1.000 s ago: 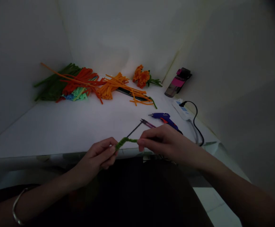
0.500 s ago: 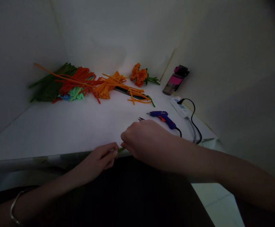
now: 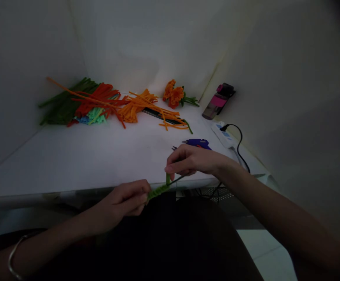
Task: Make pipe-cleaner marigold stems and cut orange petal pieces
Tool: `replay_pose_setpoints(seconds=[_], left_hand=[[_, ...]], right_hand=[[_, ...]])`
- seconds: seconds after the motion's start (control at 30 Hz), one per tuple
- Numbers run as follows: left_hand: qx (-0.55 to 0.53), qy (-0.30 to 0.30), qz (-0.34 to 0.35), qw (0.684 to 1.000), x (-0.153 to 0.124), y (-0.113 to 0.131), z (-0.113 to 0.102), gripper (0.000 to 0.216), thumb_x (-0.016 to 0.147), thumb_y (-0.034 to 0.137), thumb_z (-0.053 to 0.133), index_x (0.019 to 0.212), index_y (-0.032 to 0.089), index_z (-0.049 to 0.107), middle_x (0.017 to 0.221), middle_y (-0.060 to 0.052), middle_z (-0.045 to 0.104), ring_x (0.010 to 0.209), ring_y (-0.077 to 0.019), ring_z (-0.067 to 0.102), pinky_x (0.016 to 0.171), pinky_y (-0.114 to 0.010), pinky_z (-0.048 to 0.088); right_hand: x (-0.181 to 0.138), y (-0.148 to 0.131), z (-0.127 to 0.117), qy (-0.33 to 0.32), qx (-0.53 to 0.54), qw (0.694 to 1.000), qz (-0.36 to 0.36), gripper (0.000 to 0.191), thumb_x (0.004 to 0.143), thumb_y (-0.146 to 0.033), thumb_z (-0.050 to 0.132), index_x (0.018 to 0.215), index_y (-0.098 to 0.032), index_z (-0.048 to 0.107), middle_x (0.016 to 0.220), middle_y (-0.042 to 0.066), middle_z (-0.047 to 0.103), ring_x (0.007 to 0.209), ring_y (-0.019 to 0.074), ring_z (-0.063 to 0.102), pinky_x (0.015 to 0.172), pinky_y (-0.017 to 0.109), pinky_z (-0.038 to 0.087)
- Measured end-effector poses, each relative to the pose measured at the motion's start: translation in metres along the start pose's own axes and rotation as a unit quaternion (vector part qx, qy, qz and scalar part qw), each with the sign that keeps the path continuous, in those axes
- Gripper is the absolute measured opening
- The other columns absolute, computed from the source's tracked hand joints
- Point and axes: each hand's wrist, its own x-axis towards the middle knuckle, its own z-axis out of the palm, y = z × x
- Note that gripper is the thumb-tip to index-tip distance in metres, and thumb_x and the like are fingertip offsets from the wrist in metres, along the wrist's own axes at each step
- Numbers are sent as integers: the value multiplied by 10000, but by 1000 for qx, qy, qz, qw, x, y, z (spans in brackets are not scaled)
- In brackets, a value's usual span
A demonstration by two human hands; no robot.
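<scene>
At the table's front edge, my left hand [image 3: 131, 197] is closed around a thin stem wrapped with a green pipe cleaner [image 3: 158, 191]. The green coils show between my two hands. The free end of the pipe cleaner stands up from the stem and is pinched in the fingers of my right hand [image 3: 183, 160]. A bare dark stretch of the stem [image 3: 176, 180] runs on to the right, beneath my right hand. Just behind that hand, pointed metal tips [image 3: 174, 148] stick out; the rest of that tool is hidden.
A blue glue gun [image 3: 197, 143] lies partly behind my right hand. Green pipe cleaners [image 3: 61, 111], red ones [image 3: 100, 95] and orange ones [image 3: 135, 109] lie along the back, beside orange fuzzy flowers [image 3: 174, 95]. A bottle [image 3: 216, 103] and a power strip [image 3: 222, 132] with cords stand right.
My right hand has turned and lifted slightly up and to the right, drawing the green strand upright. More of the wrapped stem now shows. The left hand stays nearly in place.
</scene>
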Motion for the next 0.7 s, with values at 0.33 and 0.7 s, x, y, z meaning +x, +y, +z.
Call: replay_pose_setpoints(seconds=[0.33, 0.7], left_hand=[[61, 47, -47, 996, 7, -10, -4, 250, 913, 340, 367, 720, 183, 382, 540, 73, 271, 481, -85, 217, 453, -225, 179], [-61, 91, 42, 993, -4, -2, 1, 238, 927, 330, 380, 757, 171, 433, 561, 67, 285, 479, -71, 190, 449, -221, 161]], right_hand=[[-4, -62, 39, 144, -529, 835, -37, 176, 774, -240, 584, 651, -136, 654, 525, -5, 529, 467, 76, 395, 466, 230, 239], [-28, -11, 28, 135, -63, 988, -49, 202, 828, -285, 545, 747, -124, 636, 415, -86, 321, 376, 44, 250, 371, 193, 182]])
